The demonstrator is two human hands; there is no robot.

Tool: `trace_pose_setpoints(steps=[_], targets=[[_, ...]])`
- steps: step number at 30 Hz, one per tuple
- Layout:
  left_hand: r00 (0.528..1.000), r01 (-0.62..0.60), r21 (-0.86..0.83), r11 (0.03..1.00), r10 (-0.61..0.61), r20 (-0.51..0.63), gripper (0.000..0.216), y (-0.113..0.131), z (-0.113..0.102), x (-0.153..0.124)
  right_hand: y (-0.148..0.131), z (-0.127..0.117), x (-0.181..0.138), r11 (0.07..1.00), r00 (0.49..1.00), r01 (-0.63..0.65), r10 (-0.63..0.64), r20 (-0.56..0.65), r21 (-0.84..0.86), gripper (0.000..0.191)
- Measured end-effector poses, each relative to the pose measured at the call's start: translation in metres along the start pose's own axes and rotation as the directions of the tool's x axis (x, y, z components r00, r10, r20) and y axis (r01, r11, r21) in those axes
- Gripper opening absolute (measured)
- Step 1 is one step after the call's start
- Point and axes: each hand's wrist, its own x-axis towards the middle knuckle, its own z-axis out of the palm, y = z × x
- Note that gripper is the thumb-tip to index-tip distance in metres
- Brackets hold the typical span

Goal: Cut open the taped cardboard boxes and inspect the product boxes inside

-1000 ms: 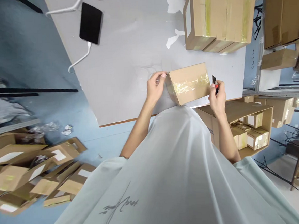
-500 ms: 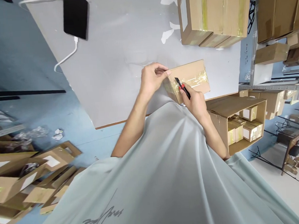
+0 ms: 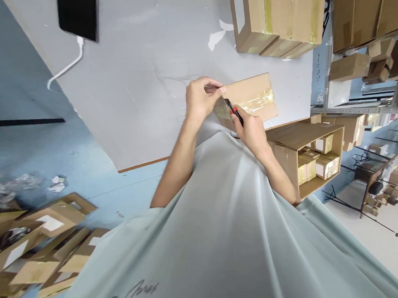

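Gripping the cutter (image 3: 235, 112) in my right grip (image 3: 254, 133), tip at the left end of the cardboard box (image 3: 247, 90), which sits by the bench's (image 3: 131, 104) front edge, toward its right corner. My left grip (image 3: 198, 97) is at the box's far left corner; pinching or not, can't tell. Early stage, I'd judge: box looks closed, no clear cut visible. Plain brown, with shiny, wrinkled yellowish tape (image 3: 257, 103) across it.

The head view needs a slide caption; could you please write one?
Right hand holding a utility knife at a taped box, left hand at its corner.
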Motion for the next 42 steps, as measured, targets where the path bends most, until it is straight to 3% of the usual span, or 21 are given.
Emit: trace_pose_setpoints(steps=[8, 18, 24, 32, 37, 42], targets=[[0.999, -0.008, -0.036, 0.999, 0.007, -0.034, 0.022, -0.008, 0.006, 0.002, -0.005, 0.0, -0.002, 0.999, 0.999, -0.029, 0.029, 0.015, -0.044, 0.052], [0.998, -0.008, 0.022, 1.0, 0.01, -0.066, 0.013, 0.005, 0.008, -0.009, -0.034, -0.002, 0.005, 0.96, 0.99, -0.117, 0.134, 0.052, -0.253, 0.046], [0.994, 0.007, 0.033, 0.999, -0.003, -0.111, 0.008, 0.006, 0.017, -0.011, -0.027, 0.0, -0.001, 0.96, 0.993, -0.093, 0.11, 0.049, -0.263, 0.039], [0.992, -0.01, 0.096, 0.995, 0.022, -0.123, 0.009, 0.014, 0.018, -0.022, -0.03, -0.01, -0.016, 0.942, 0.975, -0.117, 0.169, 0.142, -0.316, 0.038], [0.989, -0.03, 0.104, 0.994, 0.045, -0.143, 0.013, 0.008, 0.018, -0.019, -0.024, -0.003, -0.014, 0.957, 0.986, -0.118, 0.146, 0.086, -0.266, 0.036], [0.985, -0.021, 0.165, 0.986, 0.049, -0.164, 0.017, 0.014, 0.021, -0.026, -0.017, 0.005, -0.021, 0.959, 0.979, -0.084, 0.13, 0.158, -0.269, 0.036]])
